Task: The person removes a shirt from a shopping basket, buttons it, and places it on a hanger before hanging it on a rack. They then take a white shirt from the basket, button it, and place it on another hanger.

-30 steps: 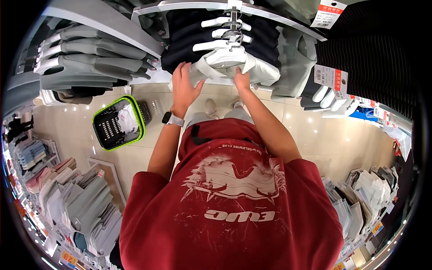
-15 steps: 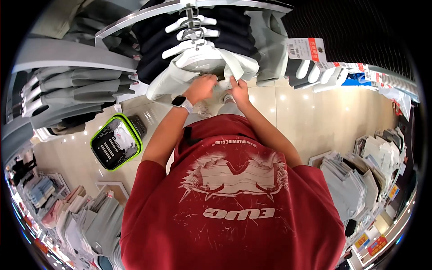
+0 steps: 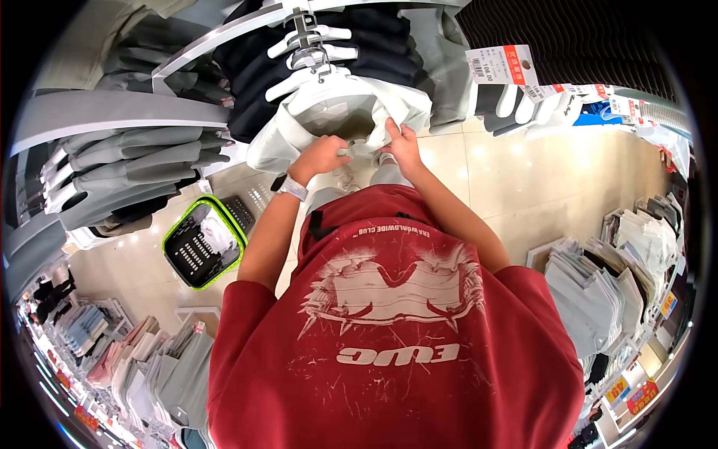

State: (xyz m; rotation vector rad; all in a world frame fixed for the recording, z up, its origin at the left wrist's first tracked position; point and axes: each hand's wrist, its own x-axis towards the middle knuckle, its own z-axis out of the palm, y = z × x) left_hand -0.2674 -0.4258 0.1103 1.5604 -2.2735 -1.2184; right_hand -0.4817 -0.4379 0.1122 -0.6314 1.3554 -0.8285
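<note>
A pale white-green garment (image 3: 329, 112) hangs on a white hanger (image 3: 310, 75) at the front of a curved metal rail (image 3: 217, 41). My left hand (image 3: 321, 156), with a watch on its wrist, grips the lower hem of this garment. My right hand (image 3: 404, 142) holds the same hem a little to the right and lifts the fabric open. Dark garments (image 3: 374, 45) hang behind it on more white hangers.
A green-rimmed black shopping basket (image 3: 203, 241) stands on the tiled floor at the left with a white item in it. Grey tops (image 3: 127, 168) hang on a rack at the left. Folded clothes lie stacked at lower left (image 3: 164, 367) and right (image 3: 598, 284). A price tag (image 3: 501, 66) hangs at upper right.
One second ago my left hand lay flat and open on the garment. Both hands have since closed on its hem and spread it, and the view has shifted to the right.
</note>
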